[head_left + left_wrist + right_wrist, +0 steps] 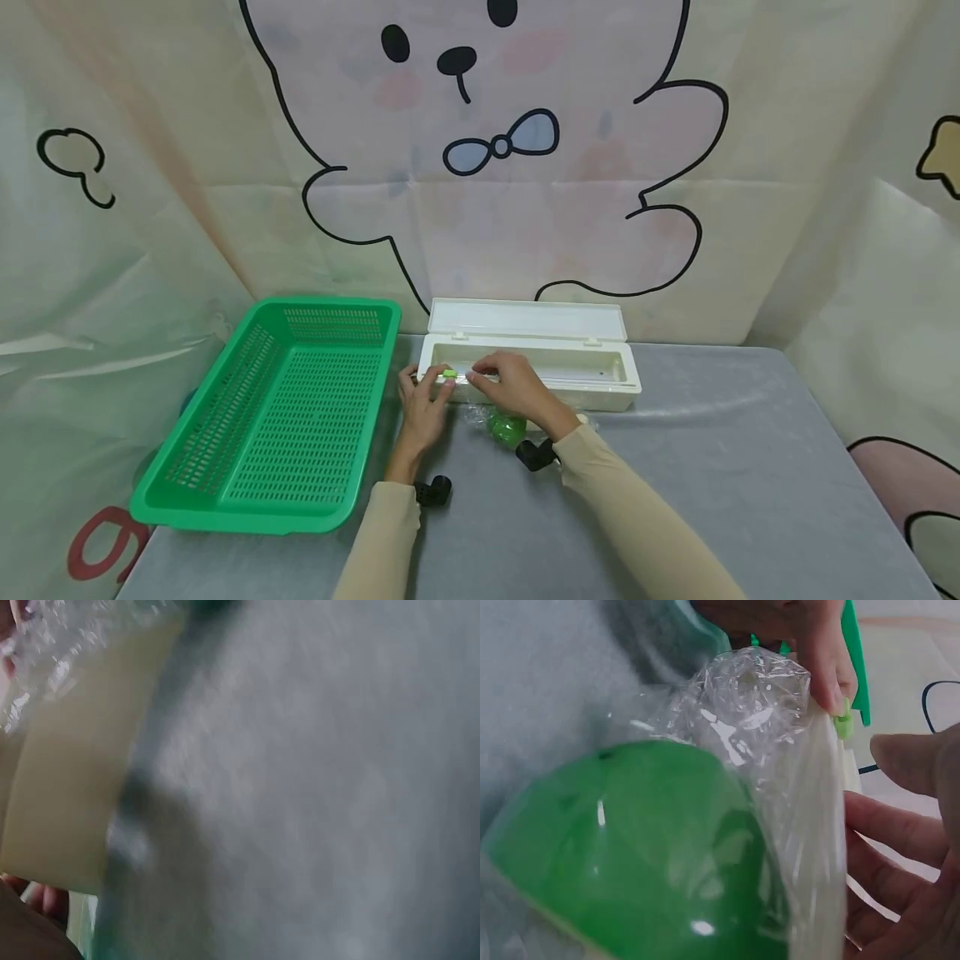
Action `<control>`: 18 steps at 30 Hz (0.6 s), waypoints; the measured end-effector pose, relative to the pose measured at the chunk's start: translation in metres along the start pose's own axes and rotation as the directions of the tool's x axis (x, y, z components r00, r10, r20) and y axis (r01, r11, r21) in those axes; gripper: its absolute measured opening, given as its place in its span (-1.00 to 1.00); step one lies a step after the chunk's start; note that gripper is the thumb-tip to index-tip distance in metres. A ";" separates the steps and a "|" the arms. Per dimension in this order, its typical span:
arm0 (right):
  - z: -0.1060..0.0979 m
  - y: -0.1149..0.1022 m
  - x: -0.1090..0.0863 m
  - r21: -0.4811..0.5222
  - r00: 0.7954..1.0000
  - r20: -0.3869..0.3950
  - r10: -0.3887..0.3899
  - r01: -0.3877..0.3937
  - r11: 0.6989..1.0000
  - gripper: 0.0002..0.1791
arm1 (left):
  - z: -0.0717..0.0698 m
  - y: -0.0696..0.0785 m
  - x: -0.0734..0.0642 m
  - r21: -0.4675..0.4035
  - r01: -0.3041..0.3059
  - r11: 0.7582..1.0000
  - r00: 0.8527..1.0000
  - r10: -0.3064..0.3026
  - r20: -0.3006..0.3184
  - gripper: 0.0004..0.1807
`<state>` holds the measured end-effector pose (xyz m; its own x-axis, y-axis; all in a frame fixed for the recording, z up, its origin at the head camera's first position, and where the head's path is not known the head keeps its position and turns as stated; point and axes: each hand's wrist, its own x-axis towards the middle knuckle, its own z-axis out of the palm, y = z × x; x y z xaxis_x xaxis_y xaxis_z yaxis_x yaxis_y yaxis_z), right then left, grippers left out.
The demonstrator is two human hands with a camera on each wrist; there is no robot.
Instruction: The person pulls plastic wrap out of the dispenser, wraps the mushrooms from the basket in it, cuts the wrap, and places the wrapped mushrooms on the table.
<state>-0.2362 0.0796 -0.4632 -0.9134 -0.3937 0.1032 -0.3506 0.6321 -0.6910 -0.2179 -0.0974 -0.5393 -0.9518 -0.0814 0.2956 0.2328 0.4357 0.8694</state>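
A long white box (592,397) with its hinged lid (525,318) raised stands at the back of the table. At the left end of its front rim sits a small light green slider (449,373), and my left hand (422,412) pinches it between thumb and finger. My right hand (521,387) is just right of it, over the front rim. In the right wrist view its thumb (907,761) and fingers stand apart beside the rim. Clear crinkled plastic film (757,705) hangs down the box's front. Against the film lies a smooth, rounded green object (507,429), partly hidden by my right wrist.
A large green plastic basket (345,467) stands to the left, close to my left forearm. Grey cloth covers the table (712,467). Behind the box hangs a printed curtain (585,242). The left wrist view is mostly blurred grey cloth.
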 end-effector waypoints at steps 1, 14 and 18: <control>0.001 0.000 0.001 0.019 1.000 -0.006 0.023 -0.023 1.000 -0.68 | 0.000 -0.001 0.000 0.016 -0.013 1.000 1.000 0.013 0.013 -0.74; 0.016 -0.007 0.019 -0.035 0.959 -0.082 0.271 -0.275 0.961 -0.31 | -0.001 -0.004 -0.005 0.048 -0.016 0.999 0.998 0.013 0.063 -0.71; 0.015 -0.011 0.020 -0.064 0.942 -0.087 0.324 -0.330 0.942 -0.25 | 0.000 -0.005 -0.005 0.048 -0.023 0.999 0.998 0.020 0.063 -0.71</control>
<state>-0.2475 0.0548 -0.4642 -0.9921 -0.1076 -0.0645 -0.0418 0.7683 -0.6388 -0.2140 -0.0993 -0.5455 -0.9578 -0.0158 0.2870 0.2445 0.4801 0.8424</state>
